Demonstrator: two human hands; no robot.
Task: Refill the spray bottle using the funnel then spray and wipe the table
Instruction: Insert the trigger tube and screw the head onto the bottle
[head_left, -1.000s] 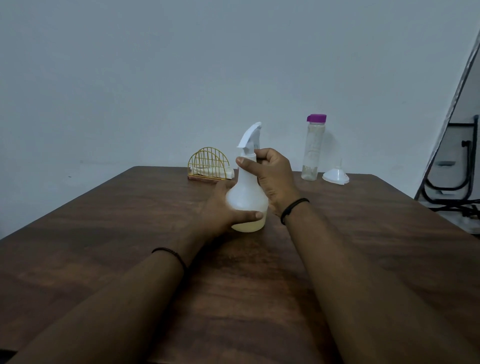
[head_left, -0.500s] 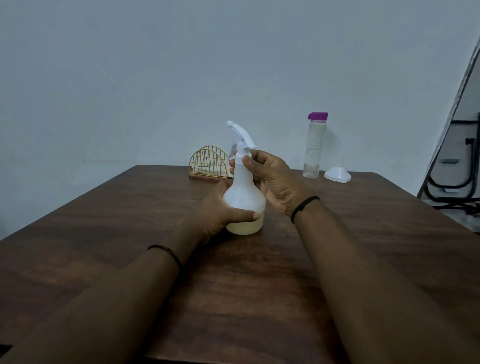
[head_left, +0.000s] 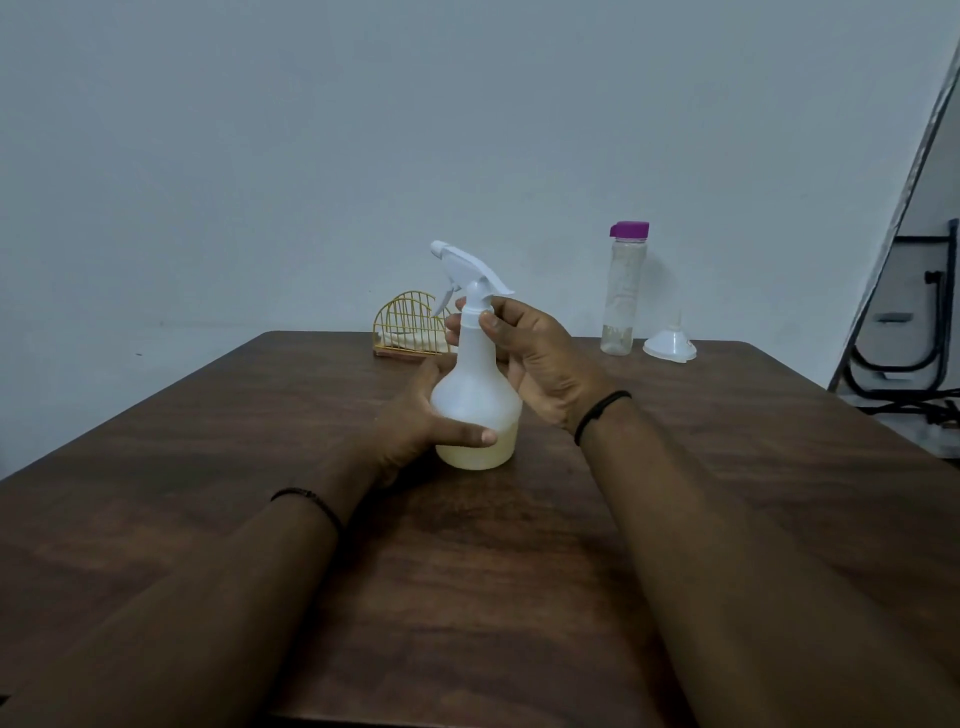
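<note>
A white translucent spray bottle stands upright mid-table with a little yellowish liquid at its bottom. My left hand grips its round body from the left, thumb across the front. My right hand pinches the collar at the neck, just under the white trigger head, whose nozzle points left. At the back right a clear bottle with a purple cap holds a small amount of liquid. Next to it a white funnel lies mouth-down, spout up.
The brown wooden table stands against a pale wall. A gold wire napkin holder with a folded cloth stands at the back, behind the spray bottle. Black metal framework sits on the floor off the right edge.
The trigger head has turned on the bottle, its nozzle swinging from pointing up and right round to the left. My right hand has shifted round the neck collar. The left hand has kept its hold.
</note>
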